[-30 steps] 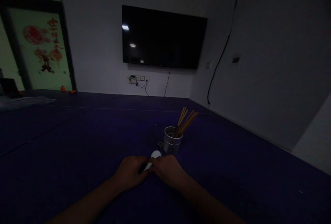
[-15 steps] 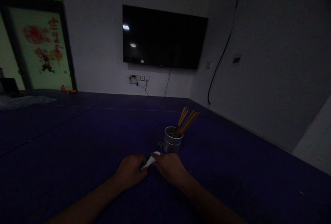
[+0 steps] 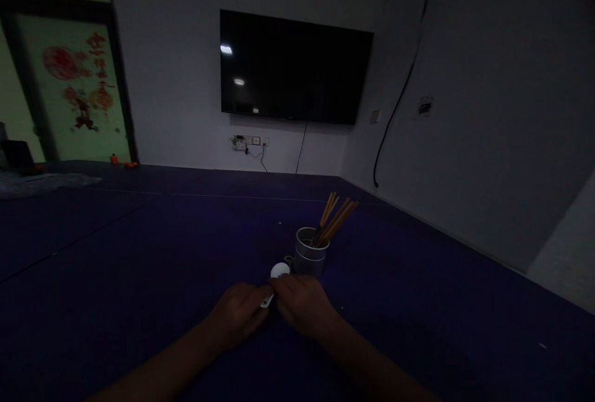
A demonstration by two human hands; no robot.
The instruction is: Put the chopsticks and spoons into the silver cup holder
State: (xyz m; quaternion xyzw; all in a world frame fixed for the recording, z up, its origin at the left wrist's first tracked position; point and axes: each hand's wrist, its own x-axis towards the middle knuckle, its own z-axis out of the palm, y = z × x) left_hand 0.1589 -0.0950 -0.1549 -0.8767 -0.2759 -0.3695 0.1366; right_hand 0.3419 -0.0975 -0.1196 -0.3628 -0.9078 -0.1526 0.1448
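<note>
A small white spoon [image 3: 279, 270] is held between my hands, its round bowl pointing away from me. My left hand [image 3: 239, 310] is closed on the handle, whose end with a small hole shows by the thumb. My right hand [image 3: 302, 303] is closed round the spoon just below the bowl, and its fingers cover the middle of it. Right behind my right hand stands a grey metal cup [image 3: 310, 258] with several wooden chopsticks [image 3: 338, 221] leaning to the right in it. Beside the cup a ring-shaped end of some metal item [image 3: 289, 260] shows; the rest is hidden.
The dark blue tabletop [image 3: 186, 235] stretches to the wall, with seams across it. Clear plastic wrap [image 3: 46, 184] and small orange items [image 3: 131, 165] lie at the far left. A television [image 3: 295, 67] hangs on the wall, and a black cable [image 3: 395, 111] runs down at the right.
The spoon has turned, so its bowl now faces me more and sits clear above my fingers. My left hand has shifted slightly right, closer to my right hand. The cup has not moved.
</note>
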